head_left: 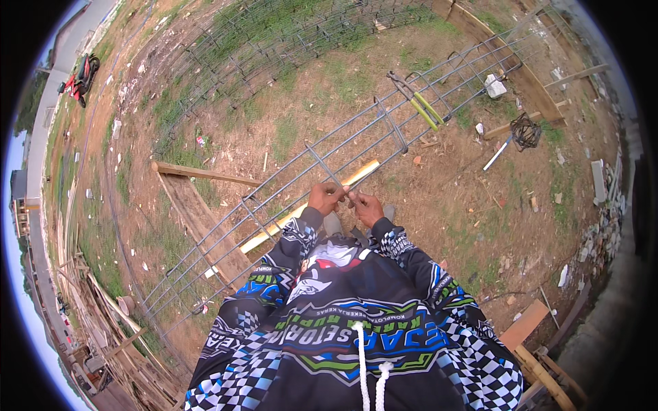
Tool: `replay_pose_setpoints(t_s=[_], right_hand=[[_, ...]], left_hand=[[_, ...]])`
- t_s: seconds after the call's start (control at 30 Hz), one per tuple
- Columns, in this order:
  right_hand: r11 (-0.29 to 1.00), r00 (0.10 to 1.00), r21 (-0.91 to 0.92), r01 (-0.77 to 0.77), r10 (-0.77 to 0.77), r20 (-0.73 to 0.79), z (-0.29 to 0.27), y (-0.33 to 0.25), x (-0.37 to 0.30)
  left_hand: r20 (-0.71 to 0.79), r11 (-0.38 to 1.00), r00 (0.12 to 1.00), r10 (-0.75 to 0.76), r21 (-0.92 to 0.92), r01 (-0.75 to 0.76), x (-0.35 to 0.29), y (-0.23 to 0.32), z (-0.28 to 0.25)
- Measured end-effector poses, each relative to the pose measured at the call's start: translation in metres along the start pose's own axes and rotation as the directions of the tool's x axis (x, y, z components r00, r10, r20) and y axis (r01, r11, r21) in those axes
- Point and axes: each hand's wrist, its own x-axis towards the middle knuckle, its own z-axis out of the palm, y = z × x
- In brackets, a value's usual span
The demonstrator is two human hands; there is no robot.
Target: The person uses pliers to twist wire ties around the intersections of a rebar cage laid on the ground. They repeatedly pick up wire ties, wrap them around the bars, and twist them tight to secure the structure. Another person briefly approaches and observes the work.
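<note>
A long rebar cage (289, 179) runs diagonally in front of me, with square stirrups (389, 123) along its bars. At a stirrup corner on its near side, my left hand (325, 197) is closed, its fingertips pinched by the bar. My right hand (367, 208) is closed just beside it, thumb and fingers pinched together. Whatever sits between the fingertips is too small to make out. Further right, cutters with yellow-green handles (428, 108) lie across the cage bars. A pale yellow wooden strip (363, 171) passes beneath the cage near my hands.
Wooden boards stand under the cage at left (205, 222) and far right (507, 61). More rebar cages (240, 51) lie beyond. A dark wire bundle (526, 132) and white stone (495, 86) are at right. Timber (113, 329) is piled left; a red motorbike (83, 79) stands far off.
</note>
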Motion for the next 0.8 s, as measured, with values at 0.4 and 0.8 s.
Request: replay_pose_setpoints(t_s=[0.4,0.8], right_hand=[[0.998,0.995,0.055,-0.016,0.011,0.101,-0.013,-0.004,-0.002],[0.568,0.900,-0.743,0.354,-0.424,0.104,-0.015,-0.033,-0.020]], left_hand=[[-0.143,0.997,0.989,0.033,0.074,-0.023,0.002,-0.024,0.013],[-0.283,0.955,0.940,0.190,0.277,-0.110,-0.012,-0.003,0.029]])
